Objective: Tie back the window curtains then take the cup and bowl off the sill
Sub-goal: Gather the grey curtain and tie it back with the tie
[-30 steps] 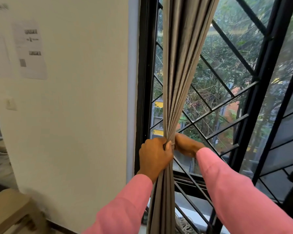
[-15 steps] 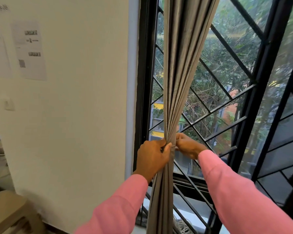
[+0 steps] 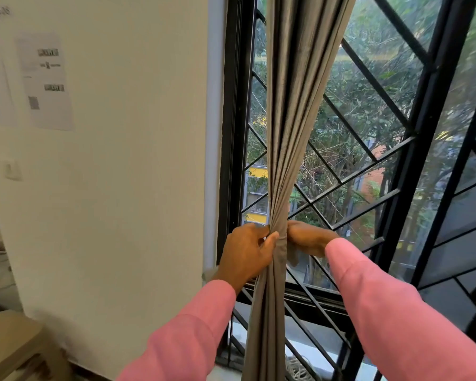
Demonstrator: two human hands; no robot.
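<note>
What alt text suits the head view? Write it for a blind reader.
A left hand and a right hand in pink sleeves grip a bunched grey curtain before a black window grille. Papers hang on the cream wall.

Two long sleeves of plain pink, soft matte fabric, sweatshirt-like. The left pink sleeve point(image 3: 182, 334) comes in from the bottom edge left of centre, and the right pink sleeve point(image 3: 396, 312) fills the lower right corner and shows as the broader of the two. Each ends at the wrist in a simple cuff edge, the left one rounded and snug, the right one running straight across, with shallow folds along both. Beyond the cuffs the left hand point(image 3: 245, 254) and right hand point(image 3: 309, 237) are bare, just below the middle of the frame.
</note>
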